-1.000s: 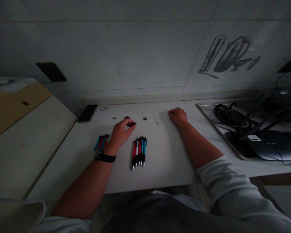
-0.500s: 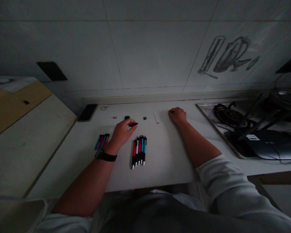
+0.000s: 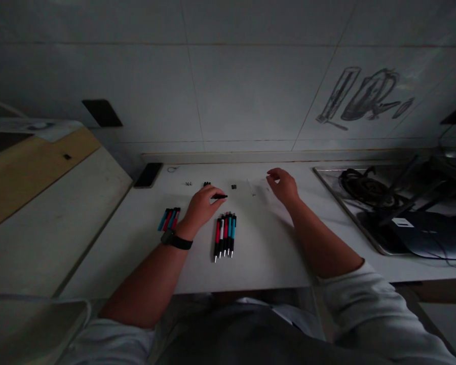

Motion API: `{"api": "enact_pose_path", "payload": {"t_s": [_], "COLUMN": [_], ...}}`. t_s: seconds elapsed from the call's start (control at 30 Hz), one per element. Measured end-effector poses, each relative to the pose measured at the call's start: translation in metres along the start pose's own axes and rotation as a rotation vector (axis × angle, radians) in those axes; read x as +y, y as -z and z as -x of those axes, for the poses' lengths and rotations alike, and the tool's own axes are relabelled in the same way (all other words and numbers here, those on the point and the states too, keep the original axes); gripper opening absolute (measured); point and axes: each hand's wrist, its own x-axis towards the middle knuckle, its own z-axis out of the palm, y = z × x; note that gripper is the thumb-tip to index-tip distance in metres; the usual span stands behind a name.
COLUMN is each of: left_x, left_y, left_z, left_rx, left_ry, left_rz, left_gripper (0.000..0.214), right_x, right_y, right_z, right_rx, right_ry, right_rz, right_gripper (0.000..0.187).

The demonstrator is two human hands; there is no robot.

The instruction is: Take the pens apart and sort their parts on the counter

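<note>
Between thumb and fingers, my left hand (image 3: pixel 202 209) pinches a small black pen part (image 3: pixel 219 196) above the white counter. My right hand (image 3: pixel 283 186) is raised a little over the counter at the right, thumb and index fingertip brought together; whatever is between them is too small to make out. Thin white refills (image 3: pixel 251 187) lie just left of it. Below my left hand, several click pens (image 3: pixel 225 235) in red, white and blue lie side by side. Near my left wrist are several coloured pen barrels (image 3: pixel 169 219). Small black pieces (image 3: pixel 233 186), silver pieces (image 3: pixel 189 183) and more black parts (image 3: pixel 207 183) form a row.
A phone (image 3: pixel 148 175) and a small ring-like item (image 3: pixel 172 169) rest at the back left. On the right, a gas hob (image 3: pixel 359 185) carries a dark bag-like object (image 3: pixel 429 230). A tiled wall (image 3: pixel 251 96) closes off the back; a pale cabinet (image 3: pixel 57 203) borders the left.
My right hand has lifted slightly off the counter. My left hand keeps its hold on the black pen part. The whole view has shifted a little.
</note>
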Motion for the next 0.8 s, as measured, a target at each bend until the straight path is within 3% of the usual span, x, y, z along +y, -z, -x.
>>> {"api": "enact_pose_path", "payload": {"t_s": [0.17,0.27,0.4,0.5,0.63,0.8], "left_x": [0.002,0.003,0.002,0.001,0.001,0.005], "left_y": [-0.006,-0.008,-0.009,-0.006,-0.002,0.001], "left_z": [0.002,0.002,0.004,0.004,0.003,0.001], "left_rx": [-0.052,-0.080,-0.077,-0.035,0.022,0.013], "left_ry": [-0.055,-0.076,-0.071,-0.059,-0.064,-0.094], "left_rz": [-0.017,-0.068,-0.086,-0.052,-0.021,-0.014], "left_gripper": [0.008,0.012,0.026,0.040,0.024,0.005], "right_x": [-0.074,-0.093,-0.090,-0.081,-0.072,-0.070], "right_y": [-0.026,-0.039,-0.042,-0.041,-0.041,-0.043], "right_z": [0.047,0.064,0.064,0.057,0.053,0.053], "right_rx": [-0.413,-0.489,-0.445,-0.413,-0.436,-0.477], "right_ry": [0.189,0.225,0.196,0.096,-0.012,-0.031], "right_rz": [-0.183,-0.274,-0.370,-0.477,-0.618,-0.671], "right_gripper": [0.028,0.027,0.025,0.027,0.033,0.040]}}
